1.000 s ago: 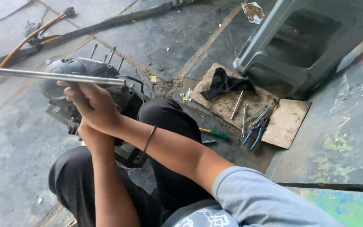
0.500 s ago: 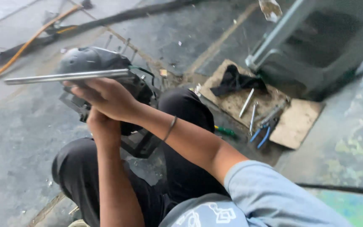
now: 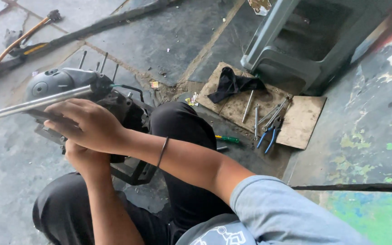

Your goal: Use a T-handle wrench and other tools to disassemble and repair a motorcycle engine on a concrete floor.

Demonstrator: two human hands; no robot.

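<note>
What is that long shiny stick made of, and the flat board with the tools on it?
The long rod under the right hand looks like bare metal: silvery, smooth, with a bright glint along it. The flat board looks like plywood or pressed wood: tan, dull and stained, with thin straight edges. The blue-handled pliers on it seem to be steel with plastic grips.
</note>
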